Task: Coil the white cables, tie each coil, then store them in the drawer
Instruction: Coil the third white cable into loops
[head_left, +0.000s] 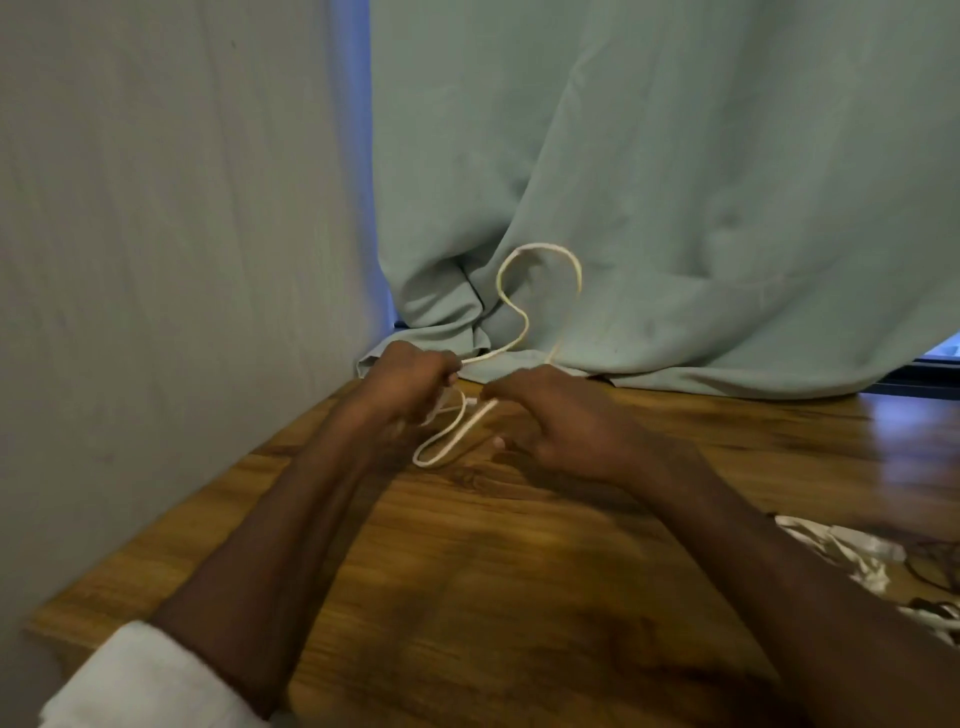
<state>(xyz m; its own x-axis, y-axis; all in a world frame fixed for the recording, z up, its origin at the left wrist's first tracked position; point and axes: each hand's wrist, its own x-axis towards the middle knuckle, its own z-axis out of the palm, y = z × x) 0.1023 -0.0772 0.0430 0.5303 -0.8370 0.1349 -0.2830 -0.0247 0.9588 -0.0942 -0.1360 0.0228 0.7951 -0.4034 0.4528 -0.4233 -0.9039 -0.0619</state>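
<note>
Both hands, left (415, 382) and right (558, 415), gripping cable (511, 306); loose loop arching away, nearer right.

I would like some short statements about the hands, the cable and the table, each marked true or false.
1. Both hands hold the white cable. True: the left hand and the right hand each grip it.
2. The cable is already a neat, tied coil. False: it is loose, with one loop raised before the curtain and one hanging between the hands.
3. The table is wooden. True.
4. The curtain is red. False: it is pale green.
5. An open drawer is in view. False: none shows.
</note>
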